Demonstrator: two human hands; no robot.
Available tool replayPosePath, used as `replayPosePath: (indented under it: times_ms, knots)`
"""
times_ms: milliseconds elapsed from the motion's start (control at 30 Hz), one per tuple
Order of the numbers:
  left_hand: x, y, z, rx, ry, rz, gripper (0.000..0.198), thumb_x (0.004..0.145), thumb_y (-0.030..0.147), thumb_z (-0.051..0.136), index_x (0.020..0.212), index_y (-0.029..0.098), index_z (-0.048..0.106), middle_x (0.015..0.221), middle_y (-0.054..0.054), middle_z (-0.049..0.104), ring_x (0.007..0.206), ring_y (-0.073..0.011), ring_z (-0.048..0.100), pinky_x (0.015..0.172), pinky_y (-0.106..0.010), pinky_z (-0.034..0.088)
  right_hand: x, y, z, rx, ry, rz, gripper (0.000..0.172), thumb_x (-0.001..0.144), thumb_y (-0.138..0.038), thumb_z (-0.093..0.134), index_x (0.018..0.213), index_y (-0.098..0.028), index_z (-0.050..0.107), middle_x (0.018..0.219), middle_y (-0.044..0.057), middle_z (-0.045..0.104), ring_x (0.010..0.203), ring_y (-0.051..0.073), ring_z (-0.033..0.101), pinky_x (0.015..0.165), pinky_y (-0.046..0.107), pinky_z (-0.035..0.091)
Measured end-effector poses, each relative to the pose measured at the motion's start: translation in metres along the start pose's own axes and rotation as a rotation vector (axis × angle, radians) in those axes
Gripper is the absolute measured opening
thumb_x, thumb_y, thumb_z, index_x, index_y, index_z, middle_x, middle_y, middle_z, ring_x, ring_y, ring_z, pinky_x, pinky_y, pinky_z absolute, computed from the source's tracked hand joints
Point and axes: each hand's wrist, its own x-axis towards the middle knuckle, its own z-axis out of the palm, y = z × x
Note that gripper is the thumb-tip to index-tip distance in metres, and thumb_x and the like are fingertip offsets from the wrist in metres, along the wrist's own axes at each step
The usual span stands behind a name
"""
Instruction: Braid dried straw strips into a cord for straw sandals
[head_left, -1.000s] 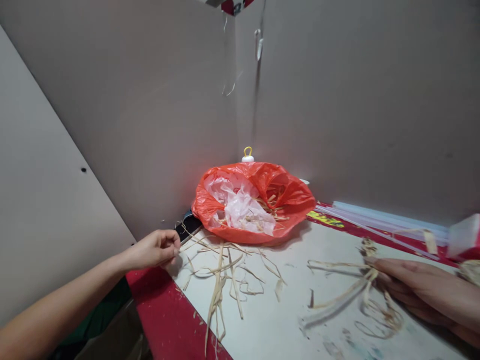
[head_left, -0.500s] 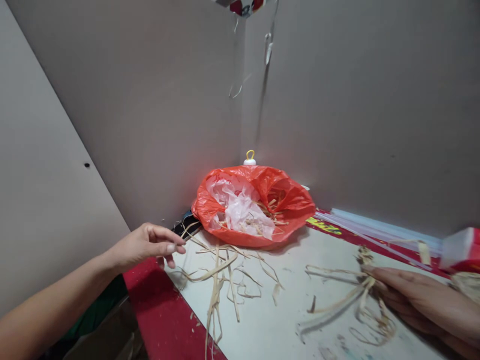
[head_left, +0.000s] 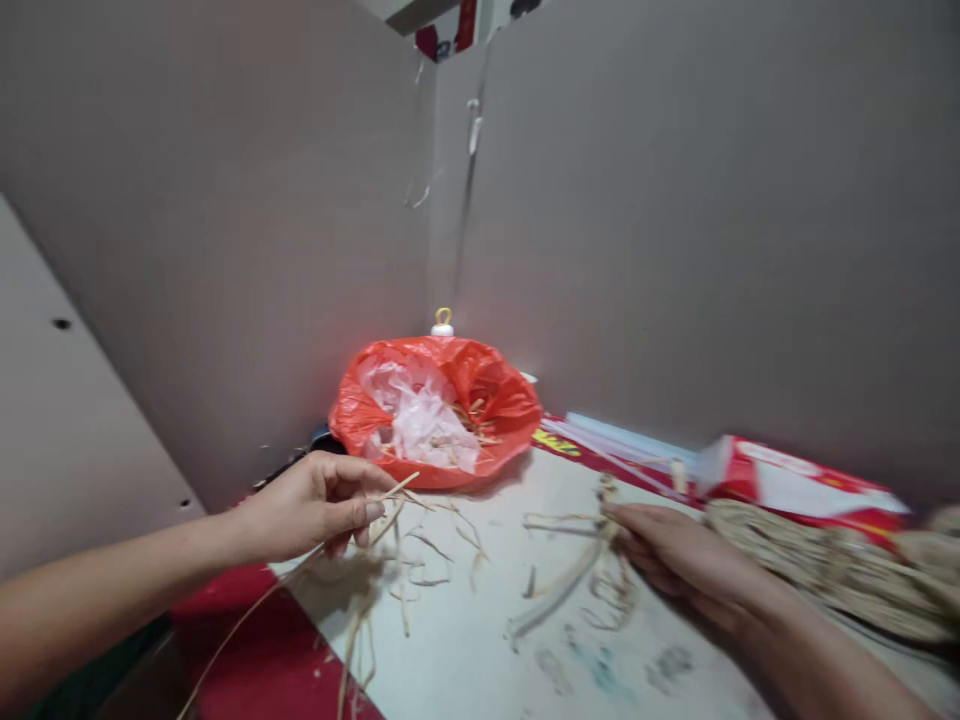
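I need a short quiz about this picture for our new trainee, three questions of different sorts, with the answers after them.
1. Choose one. The left hand pinches:
a) a pair of scissors
b) a pale strand
c) a glue bottle

2. True or false: the red plastic bag is knotted shut.

3. Short answer: which hand is nearer the red-and-white box?

Key:
1. b
2. False; its mouth is open, showing white plastic inside.
3. The right hand.

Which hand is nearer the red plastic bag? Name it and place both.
Left. The left hand is just in front of the red plastic bag's left side; the right hand is farther off, forward and right of it.
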Motion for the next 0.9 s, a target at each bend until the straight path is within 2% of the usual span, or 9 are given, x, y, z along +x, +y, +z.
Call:
replayPosePath:
  times_ms: [100, 200, 300, 433, 600, 767, 900]
  knots:
    - [0.040, 0.011, 0.024, 0.031, -0.091, 0.050, 0.027, 0.083, 0.039, 0.056, 0.089, 0.013, 0.063, 0.052, 0.004, 0.055, 0.037, -0.0040, 0.041, 0.039, -0.016, 0.033, 0.001, -0.004, -0.003, 0.049, -0.053, 0.021, 0.042, 0.067, -0.049, 0.062, 0.054, -0.022, 0.033, 0.043, -0.011, 0.023, 0.037, 0.003, 0.013, 0.038, 0.019, 0.006]
    - [0.085, 0.017, 0.056, 0.005, -0.188, 0.087, 0.019, 0.082, 0.032, 0.056, 0.080, 0.014, 0.060, 0.054, 0.004, 0.057, 0.037, -0.0050, 0.045, 0.038, -0.016, 0.035, 0.003, -0.004, -0.007, 0.082, -0.063, 0.032, 0.042, 0.071, -0.047, 0.061, 0.055, -0.021, 0.033, 0.041, -0.012, 0.024, 0.036, 0.002, 0.012, 0.037, 0.019, 0.005]
    - [0.131, 0.015, 0.088, -0.011, -0.207, 0.066, 0.010, 0.080, 0.021, 0.057, 0.074, 0.014, 0.058, 0.053, 0.003, 0.057, 0.044, -0.0078, 0.054, 0.042, -0.017, 0.042, 0.003, -0.004, -0.009, 0.118, -0.087, 0.027, 0.042, 0.073, -0.047, 0.061, 0.055, -0.021, 0.034, 0.041, -0.012, 0.025, 0.035, 0.002, 0.012, 0.035, 0.018, 0.005]
    - [0.176, 0.013, 0.123, -0.073, -0.211, -0.003, 0.015, 0.076, 0.011, 0.057, 0.062, 0.013, 0.053, 0.045, 0.004, 0.053, 0.039, -0.0071, 0.050, 0.040, -0.017, 0.040, 0.001, -0.004, -0.010, 0.172, -0.100, 0.010, 0.041, 0.072, -0.046, 0.063, 0.055, -0.020, 0.037, 0.041, -0.012, 0.027, 0.035, 0.001, 0.012, 0.034, 0.018, 0.005]
    - [0.194, 0.015, 0.144, -0.120, -0.205, -0.062, 0.020, 0.076, 0.008, 0.056, 0.059, 0.015, 0.046, 0.041, 0.003, 0.053, 0.039, -0.0086, 0.051, 0.040, -0.018, 0.041, 0.001, -0.002, -0.012, 0.234, -0.084, -0.011, 0.041, 0.069, -0.046, 0.067, 0.056, -0.020, 0.039, 0.042, -0.012, 0.028, 0.035, 0.001, 0.013, 0.033, 0.017, 0.004]
    - [0.198, 0.013, 0.148, -0.130, -0.248, -0.115, 0.021, 0.075, 0.007, 0.056, 0.061, 0.016, 0.043, 0.042, 0.001, 0.056, 0.037, -0.0094, 0.053, 0.042, -0.019, 0.043, 0.002, -0.001, -0.013, 0.261, -0.092, -0.019, 0.042, 0.068, -0.046, 0.068, 0.055, -0.019, 0.038, 0.042, -0.012, 0.028, 0.035, 0.001, 0.014, 0.033, 0.017, 0.004]
    - [0.207, 0.004, 0.150, -0.201, -0.282, -0.170, 0.021, 0.071, 0.001, 0.055, 0.061, 0.014, 0.043, 0.053, -0.001, 0.063, 0.043, -0.0094, 0.058, 0.043, -0.018, 0.044, 0.002, 0.000, -0.014, 0.271, -0.103, -0.020, 0.042, 0.070, -0.045, 0.068, 0.055, -0.019, 0.039, 0.042, -0.012, 0.027, 0.035, 0.001, 0.014, 0.033, 0.017, 0.005]
